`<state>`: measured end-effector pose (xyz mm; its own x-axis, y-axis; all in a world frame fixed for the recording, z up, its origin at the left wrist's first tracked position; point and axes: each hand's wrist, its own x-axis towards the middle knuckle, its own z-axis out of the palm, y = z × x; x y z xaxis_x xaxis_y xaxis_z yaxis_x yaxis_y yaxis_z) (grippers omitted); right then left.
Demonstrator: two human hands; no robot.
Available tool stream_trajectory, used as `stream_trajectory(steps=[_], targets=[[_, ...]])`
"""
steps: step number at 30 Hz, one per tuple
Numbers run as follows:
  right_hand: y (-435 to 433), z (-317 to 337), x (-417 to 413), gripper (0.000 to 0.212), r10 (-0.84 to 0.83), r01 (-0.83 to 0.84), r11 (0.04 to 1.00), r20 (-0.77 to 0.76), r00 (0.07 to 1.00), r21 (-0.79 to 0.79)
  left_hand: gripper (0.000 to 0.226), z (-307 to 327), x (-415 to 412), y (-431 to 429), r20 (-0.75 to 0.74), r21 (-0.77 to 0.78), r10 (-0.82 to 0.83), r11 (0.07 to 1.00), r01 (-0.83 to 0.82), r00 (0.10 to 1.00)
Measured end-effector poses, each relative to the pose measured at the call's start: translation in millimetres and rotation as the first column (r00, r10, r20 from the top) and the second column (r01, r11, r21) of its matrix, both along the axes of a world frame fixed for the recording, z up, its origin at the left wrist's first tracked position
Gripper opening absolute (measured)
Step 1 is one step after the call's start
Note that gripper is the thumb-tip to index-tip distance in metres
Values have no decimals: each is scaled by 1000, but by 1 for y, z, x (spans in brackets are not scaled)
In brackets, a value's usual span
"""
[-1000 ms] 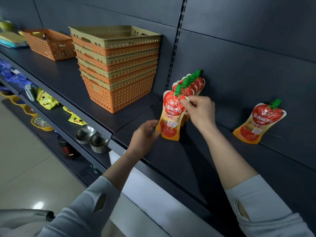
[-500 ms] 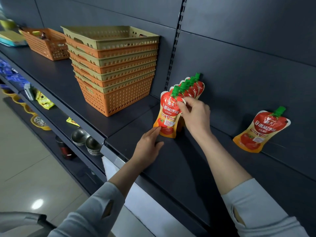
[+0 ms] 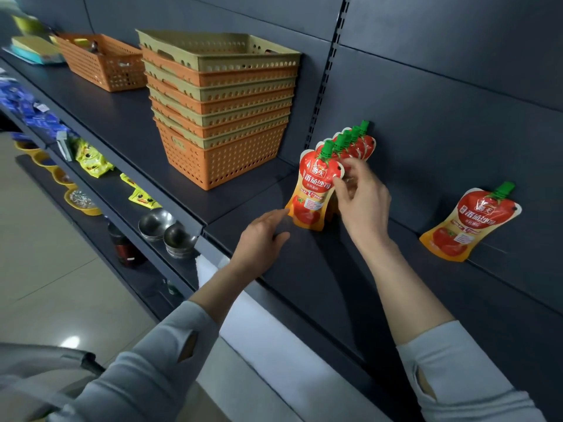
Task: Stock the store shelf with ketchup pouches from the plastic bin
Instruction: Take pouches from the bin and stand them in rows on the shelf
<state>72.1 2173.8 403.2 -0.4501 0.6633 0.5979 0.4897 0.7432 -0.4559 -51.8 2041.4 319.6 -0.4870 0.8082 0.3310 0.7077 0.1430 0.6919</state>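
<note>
Several red-and-orange ketchup pouches with green caps stand in a row point(image 3: 356, 141) on the dark shelf point(image 3: 304, 284), running back to the wall. The front ketchup pouch point(image 3: 313, 190) stands upright on the shelf at the head of that row. My right hand point(image 3: 362, 202) pinches its upper right edge between thumb and fingers. My left hand point(image 3: 262, 239) hovers flat over the shelf with fingers apart, its fingertips just short of the pouch's lower left corner. A lone pouch point(image 3: 469, 220) leans against the back wall farther right. No plastic bin of pouches is in view.
A stack of orange and beige baskets point(image 3: 222, 126) stands left of the row, and an orange basket point(image 3: 103, 62) sits farther left. The lower shelf holds steel bowls point(image 3: 170, 229) and yellow packets point(image 3: 91, 159). Tiled floor lies at the left.
The front pouch has settled upright against the row. My left hand dropped from its lower edge to just above the shelf. My right hand slid to the pouch's right edge.
</note>
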Motion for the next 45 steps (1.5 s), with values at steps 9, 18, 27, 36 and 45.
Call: stream_trajectory(steps=[9,18,27,36,45], targets=[[-127,-68,17,30,20,-17,998,-43,999,68,23,-23,-15,-152,143,181,183,961,-208,973],[-330,-202,-38,27,459,-434,879,102,883,-196,23,-153,0,-365,265,-155,569,822,-547,779],[-442,-340,-106,35,812,-500,582,496,309,-642,38,-263,44,-492,331,-552,872,489,-676,361],[-531,-483,-213,77,727,-535,543,681,-86,-647,61,-338,41,-511,219,-643,955,296,-706,200],[-513,-489,-213,74,711,-528,623,700,74,-577,59,-351,9,-499,204,-619,957,290,-730,208]])
